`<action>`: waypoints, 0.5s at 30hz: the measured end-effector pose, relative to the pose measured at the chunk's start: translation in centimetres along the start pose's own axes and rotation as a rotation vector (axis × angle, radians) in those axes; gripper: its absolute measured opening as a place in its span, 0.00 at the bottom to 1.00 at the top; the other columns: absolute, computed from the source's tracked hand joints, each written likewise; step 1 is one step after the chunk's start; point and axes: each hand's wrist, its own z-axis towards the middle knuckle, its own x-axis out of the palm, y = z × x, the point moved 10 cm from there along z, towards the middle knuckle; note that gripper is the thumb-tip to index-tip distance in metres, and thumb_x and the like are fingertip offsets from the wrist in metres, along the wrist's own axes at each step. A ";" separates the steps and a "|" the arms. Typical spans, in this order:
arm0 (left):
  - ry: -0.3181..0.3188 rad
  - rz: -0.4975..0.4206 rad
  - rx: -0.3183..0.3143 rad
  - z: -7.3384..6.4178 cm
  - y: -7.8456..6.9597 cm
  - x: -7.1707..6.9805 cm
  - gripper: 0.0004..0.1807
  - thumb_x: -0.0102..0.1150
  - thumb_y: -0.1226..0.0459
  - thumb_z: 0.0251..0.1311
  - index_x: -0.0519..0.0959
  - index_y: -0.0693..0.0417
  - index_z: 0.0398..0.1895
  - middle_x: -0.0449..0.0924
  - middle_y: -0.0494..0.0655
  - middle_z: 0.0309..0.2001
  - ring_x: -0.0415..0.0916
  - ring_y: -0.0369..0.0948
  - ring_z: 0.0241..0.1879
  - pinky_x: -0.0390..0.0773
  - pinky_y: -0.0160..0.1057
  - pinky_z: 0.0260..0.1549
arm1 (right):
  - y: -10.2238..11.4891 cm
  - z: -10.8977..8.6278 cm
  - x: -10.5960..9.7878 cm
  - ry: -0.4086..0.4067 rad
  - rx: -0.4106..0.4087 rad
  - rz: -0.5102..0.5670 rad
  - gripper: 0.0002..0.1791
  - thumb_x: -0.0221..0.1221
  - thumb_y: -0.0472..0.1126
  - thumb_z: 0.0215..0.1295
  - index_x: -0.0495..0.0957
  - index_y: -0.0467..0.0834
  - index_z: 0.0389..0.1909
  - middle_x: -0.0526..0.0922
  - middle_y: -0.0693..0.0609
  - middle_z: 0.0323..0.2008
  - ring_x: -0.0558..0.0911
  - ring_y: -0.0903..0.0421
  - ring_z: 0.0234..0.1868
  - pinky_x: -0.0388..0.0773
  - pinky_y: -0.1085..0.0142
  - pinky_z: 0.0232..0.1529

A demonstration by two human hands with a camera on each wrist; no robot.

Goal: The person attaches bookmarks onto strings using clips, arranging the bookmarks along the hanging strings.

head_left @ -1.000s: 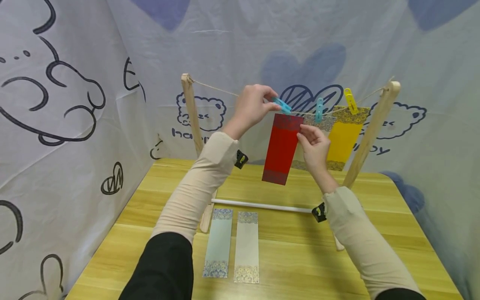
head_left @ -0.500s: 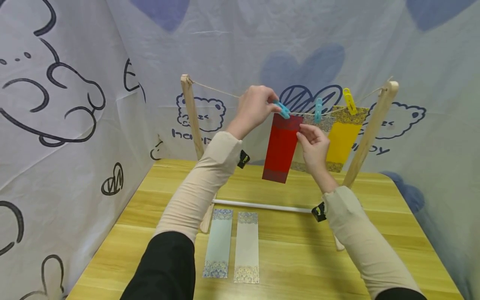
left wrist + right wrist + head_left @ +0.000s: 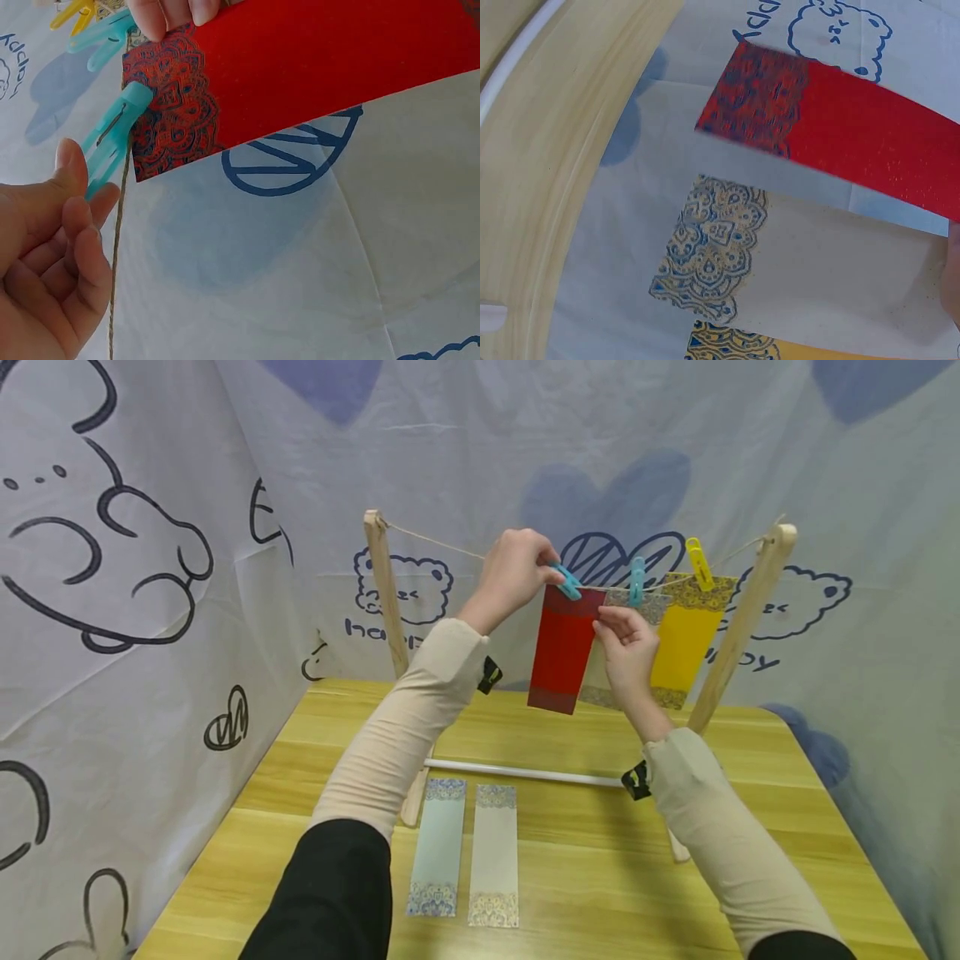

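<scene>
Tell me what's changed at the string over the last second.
The left hand has shifted slightly right; the blue clip it pinches has dipped, its tip now over the top edge of the red strip, whose lower end has risen in the head view. Nothing was let go. The right hand still holds the strip's edge; the pale green strip and white strip lie unmoved.
</scene>
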 end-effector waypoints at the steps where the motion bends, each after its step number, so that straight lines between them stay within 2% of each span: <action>1: 0.011 -0.010 -0.002 0.0 0.0 0.1 0.14 0.62 0.57 0.49 0.83 0.55 0.37 0.80 0.43 0.32 0.72 0.36 0.32 0.71 0.30 0.29 | -0.3 0.1 -0.2 -0.008 -0.003 -0.001 0.08 0.54 0.18 0.52 0.73 0.20 0.35 0.81 0.50 0.29 0.80 0.60 0.29 0.76 0.73 0.32; 9: 0.149 -0.114 -0.011 0.2 0.4 1.0 0.17 0.62 0.62 0.52 0.78 0.60 0.45 0.78 0.47 0.38 0.73 0.38 0.36 0.72 0.31 0.36 | -1.3 0.5 -0.7 -0.025 -0.038 -0.030 0.08 0.57 0.22 0.52 0.75 0.22 0.34 0.82 0.46 0.29 0.80 0.62 0.28 0.76 0.73 0.31; 15: 0.177 -0.136 0.013 0.1 0.5 1.6 0.20 0.59 0.62 0.55 0.74 0.61 0.51 0.77 0.49 0.41 0.73 0.38 0.39 0.72 0.30 0.39 | -1.3 0.3 -0.6 -0.027 -0.039 -0.032 0.07 0.57 0.21 0.51 0.75 0.23 0.33 0.81 0.50 0.28 0.80 0.62 0.29 0.76 0.73 0.32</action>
